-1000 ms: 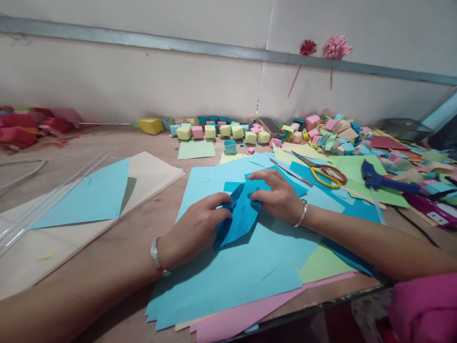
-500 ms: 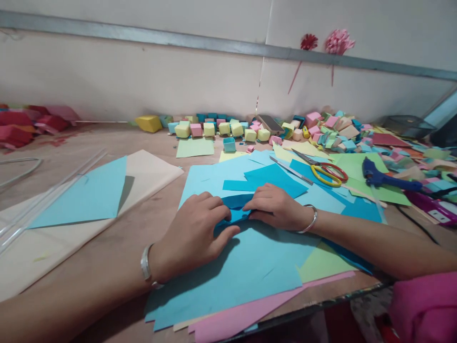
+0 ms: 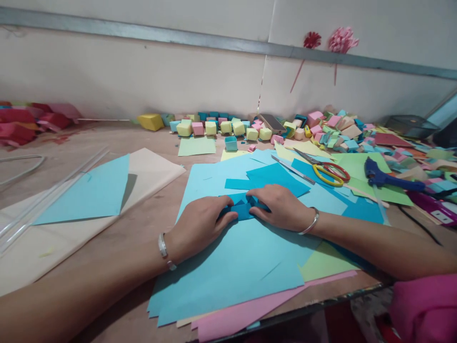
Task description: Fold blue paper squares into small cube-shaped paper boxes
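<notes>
Folded blue paper lies flat on the light-blue sheet, mid-table, between both hands. It is now a low, narrow strip. Long axis runs left–right, roughly parallel to the near table edge; the ends point toward the two hands. Its far edge and most of both ends are covered by fingers, so the exact outline cannot be read.

Left hand: palm down, fingers curled together, thumb and fingertips pressing on the left end of the paper. Bangle at the wrist.

Right hand: palm down, fingers together and bent, tips pressing on the right end of the paper. Bangle at the wrist. Neither hand lifts the piece; both pin it to the sheet.

Change against the earlier frames: one second ago the paper stood up as a larger, loose shape, its long axis slanting from near-left to far-right, with the hands farther apart. Half a second ago it was already lower and the hands had closed in. Now it is flatter and shorter, axis turned level, hands nearly meeting over it.

Surroundings: scissors far right of the right hand, well apart; blue glue gun farther right; row of small paper cubes along the far wall; pink sheet under the stack at the near edge.
</notes>
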`<state>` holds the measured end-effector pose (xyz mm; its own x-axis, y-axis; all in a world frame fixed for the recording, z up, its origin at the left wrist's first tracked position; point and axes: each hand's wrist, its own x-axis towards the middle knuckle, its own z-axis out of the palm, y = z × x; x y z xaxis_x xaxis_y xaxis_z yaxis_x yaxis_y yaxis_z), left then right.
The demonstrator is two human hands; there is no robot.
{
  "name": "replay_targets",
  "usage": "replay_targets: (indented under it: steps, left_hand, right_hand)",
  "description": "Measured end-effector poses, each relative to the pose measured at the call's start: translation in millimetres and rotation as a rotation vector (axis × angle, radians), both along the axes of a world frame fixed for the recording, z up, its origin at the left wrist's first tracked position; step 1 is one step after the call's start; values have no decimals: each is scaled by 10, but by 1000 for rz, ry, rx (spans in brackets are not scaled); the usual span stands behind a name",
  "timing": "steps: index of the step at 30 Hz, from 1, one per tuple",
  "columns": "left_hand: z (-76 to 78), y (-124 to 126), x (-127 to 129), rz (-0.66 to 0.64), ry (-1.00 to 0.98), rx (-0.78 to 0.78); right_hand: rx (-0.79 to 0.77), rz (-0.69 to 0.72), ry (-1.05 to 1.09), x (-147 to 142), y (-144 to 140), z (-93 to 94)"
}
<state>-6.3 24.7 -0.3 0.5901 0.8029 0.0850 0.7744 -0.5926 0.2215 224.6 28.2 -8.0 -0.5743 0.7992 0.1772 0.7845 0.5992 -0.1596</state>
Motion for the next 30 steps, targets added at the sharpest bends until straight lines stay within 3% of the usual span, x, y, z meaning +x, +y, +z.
replay_targets:
  steps: [6, 13, 20, 22, 25, 28, 30]
  left_hand:
    - [-10, 5, 28, 7, 38, 29]
    - [-20, 55, -18, 19, 97, 75]
    - [-1, 58, -35, 15, 95, 127]
    - [21, 30, -23, -50, 53, 207]
    - [58, -15, -11, -269, -7, 346]
    - [80, -42, -13, -474, 3, 428]
    - [81, -46, -18, -530, 38, 439]
  right_hand:
    - [-83, -37, 42, -23, -26, 43]
    - [-286, -62, 17, 8, 24, 161]
    - [-325, -22, 32, 120, 93, 187]
    - [-313, -15, 47, 126, 89, 179]
    - [-227, 2, 65, 113, 49, 176]
    - [-4, 87, -7, 84, -20, 172]
    - [159, 204, -93, 66, -73, 162]
